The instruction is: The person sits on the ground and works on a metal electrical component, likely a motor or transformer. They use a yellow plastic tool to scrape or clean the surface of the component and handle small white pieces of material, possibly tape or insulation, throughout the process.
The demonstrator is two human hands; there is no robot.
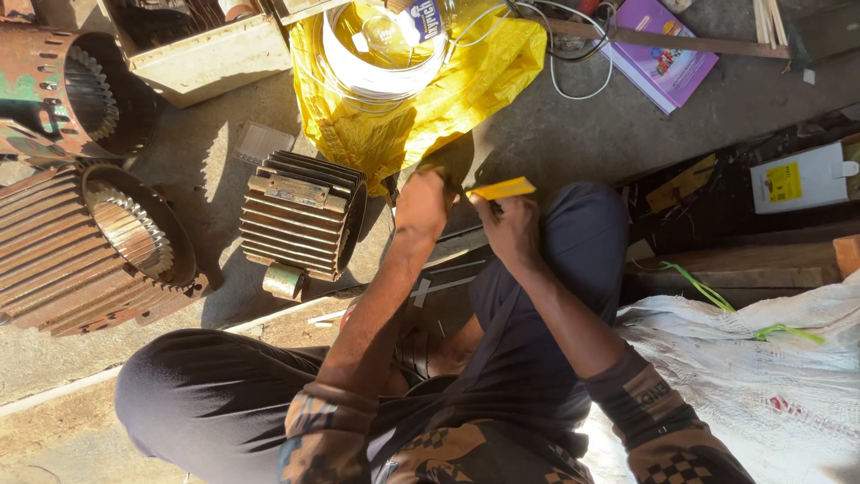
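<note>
Yellow strip (503,188) pinched between both hands, left hand (423,204), right hand (509,229).

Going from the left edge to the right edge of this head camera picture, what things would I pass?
Large ribbed motor housing → small finned motor → left hand → yellow strip held in the right hand → purple booklet → white canister with a yellow label.
</note>
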